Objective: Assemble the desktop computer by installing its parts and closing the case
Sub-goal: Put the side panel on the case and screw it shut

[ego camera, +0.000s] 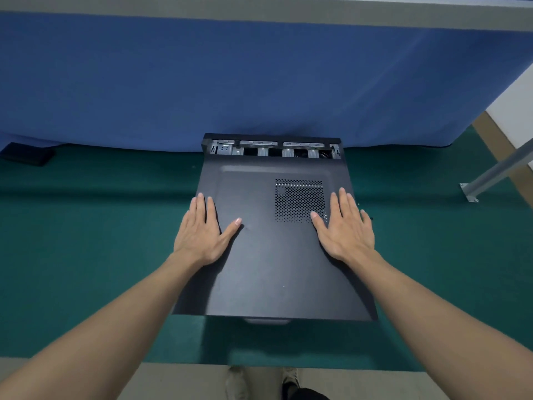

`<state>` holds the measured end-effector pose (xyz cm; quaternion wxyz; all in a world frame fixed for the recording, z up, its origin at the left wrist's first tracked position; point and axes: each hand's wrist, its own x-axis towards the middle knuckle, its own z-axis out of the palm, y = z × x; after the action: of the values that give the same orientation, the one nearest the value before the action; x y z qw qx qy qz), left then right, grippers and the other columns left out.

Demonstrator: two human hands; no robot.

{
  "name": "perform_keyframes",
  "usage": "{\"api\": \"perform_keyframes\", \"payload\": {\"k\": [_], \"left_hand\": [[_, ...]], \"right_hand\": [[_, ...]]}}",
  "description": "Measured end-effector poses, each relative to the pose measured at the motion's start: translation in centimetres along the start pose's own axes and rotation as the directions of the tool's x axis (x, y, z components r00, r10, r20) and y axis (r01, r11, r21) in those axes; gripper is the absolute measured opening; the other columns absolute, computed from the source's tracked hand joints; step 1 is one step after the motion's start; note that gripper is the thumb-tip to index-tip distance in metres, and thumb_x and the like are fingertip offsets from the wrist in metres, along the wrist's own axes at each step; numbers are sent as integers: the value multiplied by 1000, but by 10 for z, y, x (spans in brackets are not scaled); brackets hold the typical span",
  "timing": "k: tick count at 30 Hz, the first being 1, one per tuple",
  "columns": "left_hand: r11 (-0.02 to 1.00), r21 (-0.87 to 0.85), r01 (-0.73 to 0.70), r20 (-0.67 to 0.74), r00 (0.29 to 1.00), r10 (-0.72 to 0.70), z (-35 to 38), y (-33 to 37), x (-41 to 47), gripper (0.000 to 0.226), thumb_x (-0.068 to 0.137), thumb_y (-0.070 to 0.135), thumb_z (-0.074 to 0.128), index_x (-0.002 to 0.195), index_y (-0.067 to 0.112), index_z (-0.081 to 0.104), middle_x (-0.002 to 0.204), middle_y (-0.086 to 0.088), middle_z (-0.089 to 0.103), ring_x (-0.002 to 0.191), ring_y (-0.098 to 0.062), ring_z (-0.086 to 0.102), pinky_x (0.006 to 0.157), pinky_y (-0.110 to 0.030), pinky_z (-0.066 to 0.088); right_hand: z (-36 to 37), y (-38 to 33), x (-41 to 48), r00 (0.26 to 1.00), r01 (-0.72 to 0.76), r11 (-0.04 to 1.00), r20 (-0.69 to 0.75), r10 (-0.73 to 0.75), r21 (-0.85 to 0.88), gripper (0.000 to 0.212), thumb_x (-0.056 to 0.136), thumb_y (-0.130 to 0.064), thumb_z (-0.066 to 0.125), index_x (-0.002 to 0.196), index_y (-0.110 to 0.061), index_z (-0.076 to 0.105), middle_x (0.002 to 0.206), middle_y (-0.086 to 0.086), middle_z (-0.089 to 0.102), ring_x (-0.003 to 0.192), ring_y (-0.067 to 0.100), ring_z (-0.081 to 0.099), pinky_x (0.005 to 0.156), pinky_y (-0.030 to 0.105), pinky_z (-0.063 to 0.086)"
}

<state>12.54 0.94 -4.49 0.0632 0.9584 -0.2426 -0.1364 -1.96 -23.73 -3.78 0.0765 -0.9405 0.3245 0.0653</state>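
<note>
Flatly, the panel was pressed under straight fingers of left hand and right hand, nothing gripped; uncovered case lay beyond.

I see a matt black sheet-metal side panel with a perforated vent, bare shiny metal brackets behind it, green felt-like table cover, and a blue cloth partition.
</note>
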Motion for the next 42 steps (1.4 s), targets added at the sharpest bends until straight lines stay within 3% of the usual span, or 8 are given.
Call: {"api": "perform_keyframes", "payload": {"k": [6, 14, 25, 42], "left_hand": [[999, 35, -1, -82, 997, 4, 5, 4, 13, 93, 88, 73, 7, 153, 8, -5, 160, -7, -11, 147, -16, -14, 120, -35, -1], [998, 55, 13, -159, 987, -4, 19, 0, -8, 92, 88, 74, 1, 153, 9, -5, 160, -7, -10, 146, -15, -15, 120, -34, -4], [996, 83, 24, -157, 988, -11, 4, 13, 62, 90, 88, 71, 0, 152, 7, -5, 160, -9, -9, 147, -17, -13, 120, -36, -4], [995, 97, 13, -185, 983, 6, 7, 22, 81, 88, 89, 70, 0, 153, 9, -3, 161, -6, -8, 147, -16, -14, 120, -43, -3]], "right_hand": [[10, 5, 3, 1000, -3, 1000, -11, 3, 5, 83, 87, -71, -1, 153, -20, -7, 159, -6, -14, 145, 8, -14, 119, 45, 9], [18, 10, -13, 999, 23, 1000, -30, -22, 9, 84, 87, -73, -1, 153, -20, -6, 159, -7, -13, 144, 7, -16, 119, 42, 10], [7, 4, 61, 1000, 1, 1000, 21, 0, -19, 85, 84, -73, -4, 151, -22, -12, 156, -10, -22, 143, 6, -22, 119, 47, 7], [5, -5, 90, 999, 20, 1000, -31, -21, -15, 78, 89, -70, 0, 153, -25, -4, 159, -13, -13, 144, 7, -18, 114, 48, 23]]}}
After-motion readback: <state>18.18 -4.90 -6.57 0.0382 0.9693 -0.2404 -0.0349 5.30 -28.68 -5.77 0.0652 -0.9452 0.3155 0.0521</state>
